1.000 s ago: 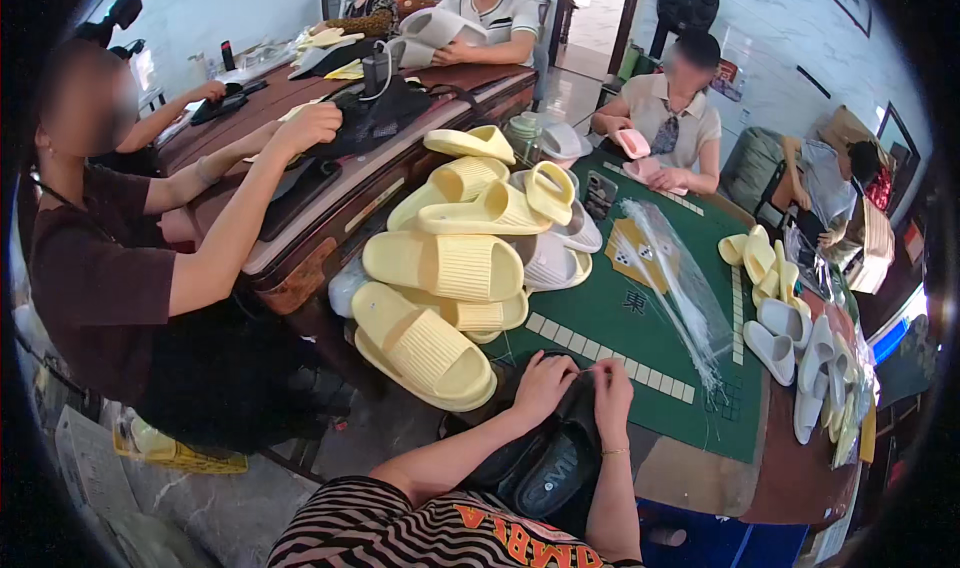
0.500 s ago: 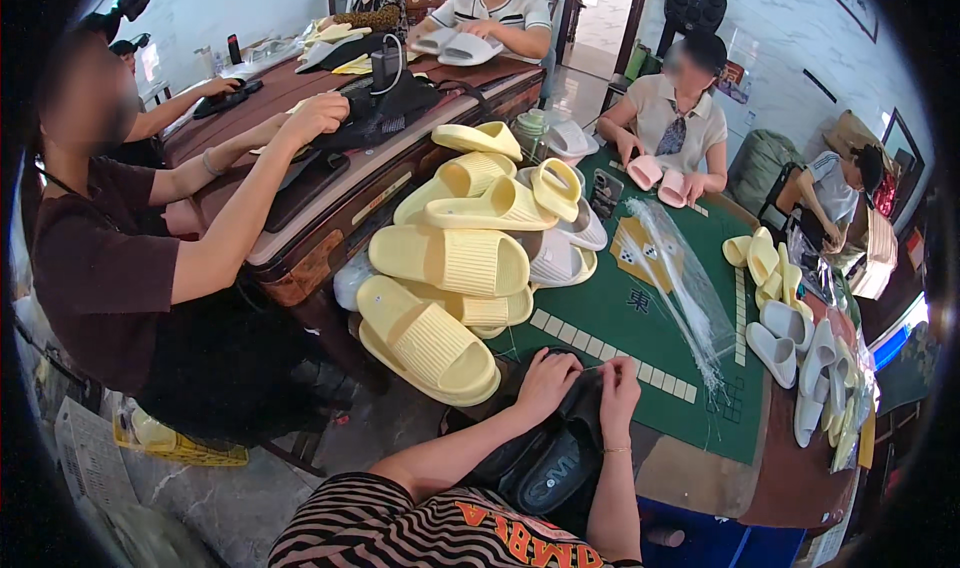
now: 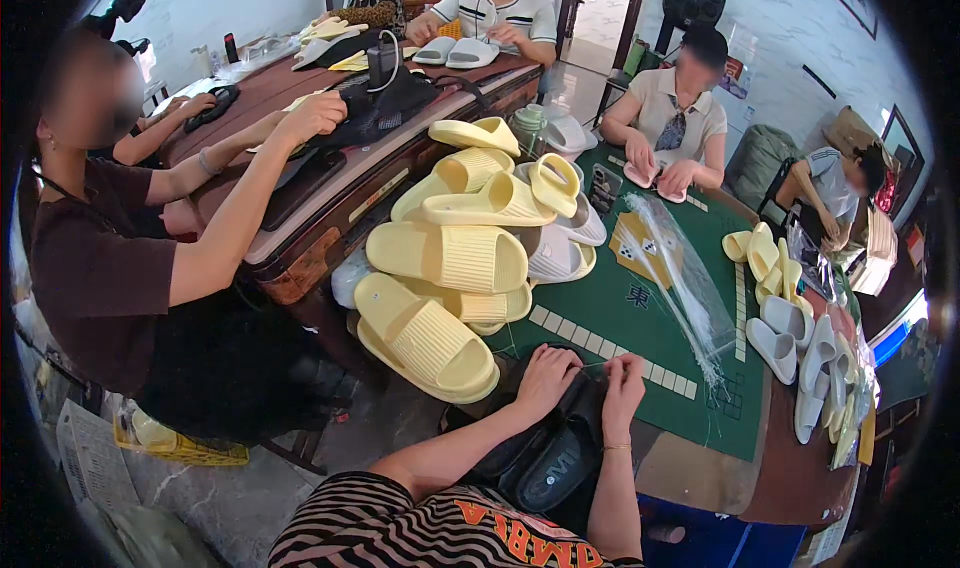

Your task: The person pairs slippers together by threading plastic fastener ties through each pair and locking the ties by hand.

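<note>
Black slippers (image 3: 548, 478) rest over my lap at the table's near edge, one showing its footbed. My left hand (image 3: 546, 380) is closed at the top of them, its fingertips pinching one end of a thin pale strand (image 3: 594, 364). The strand runs across to my right hand (image 3: 622, 386), whose fingers are pinched on its other end. What lies under my left palm is hidden. To the left of my hands, yellow slippers (image 3: 445, 258) are piled up. A clear bag of white plastic strands (image 3: 680, 288) lies on the green mat (image 3: 570, 313).
Grey and yellow slippers (image 3: 790, 343) line the table's right side. A phone (image 3: 605, 188) lies near the far edge, by a green jar (image 3: 529, 126). Across from me a co-worker handles pink slippers (image 3: 655, 180). Another person (image 3: 120, 238) works at the brown table (image 3: 300, 238) on the left.
My right hand has shifted slightly right, and the strand between my hands shows longer. At the far table a co-worker has let go of grey slippers. The pink slippers have been turned and lowered.
</note>
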A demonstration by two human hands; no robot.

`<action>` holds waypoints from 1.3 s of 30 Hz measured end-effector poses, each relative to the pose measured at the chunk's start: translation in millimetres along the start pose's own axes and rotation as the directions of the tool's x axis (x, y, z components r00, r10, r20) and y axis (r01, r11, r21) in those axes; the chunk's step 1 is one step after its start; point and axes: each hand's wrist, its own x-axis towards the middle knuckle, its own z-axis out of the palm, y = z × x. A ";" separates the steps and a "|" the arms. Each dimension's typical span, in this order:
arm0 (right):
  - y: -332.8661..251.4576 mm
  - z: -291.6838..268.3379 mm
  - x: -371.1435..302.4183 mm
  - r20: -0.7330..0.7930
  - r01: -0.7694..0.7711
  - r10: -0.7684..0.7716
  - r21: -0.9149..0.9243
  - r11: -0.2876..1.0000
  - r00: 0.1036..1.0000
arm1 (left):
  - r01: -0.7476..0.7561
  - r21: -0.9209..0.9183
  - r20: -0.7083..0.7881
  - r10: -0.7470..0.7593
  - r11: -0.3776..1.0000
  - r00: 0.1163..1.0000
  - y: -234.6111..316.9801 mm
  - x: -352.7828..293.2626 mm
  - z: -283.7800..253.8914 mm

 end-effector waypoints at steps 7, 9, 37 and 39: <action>-2.8 4.6 3.1 0.236 0.145 -0.106 -0.151 0.978 0.966 | -0.018 0.025 0.008 0.018 1.000 1.000 -2.5 1.4 0.1; -1.5 4.0 3.0 0.271 0.134 -0.090 -0.148 0.980 0.958 | -0.014 0.029 0.013 0.014 0.999 1.000 -2.5 1.4 0.9; -55.1 -24.3 -53.9 0.134 0.350 -0.323 -0.362 0.864 0.937 | 0.101 -0.143 0.095 -0.088 0.985 0.992 -6.3 8.1 -11.2; -60.8 -20.5 -83.5 0.310 0.369 -0.240 -0.482 0.794 0.920 | 0.124 -0.213 0.082 -0.109 0.969 0.991 -2.0 11.4 -12.6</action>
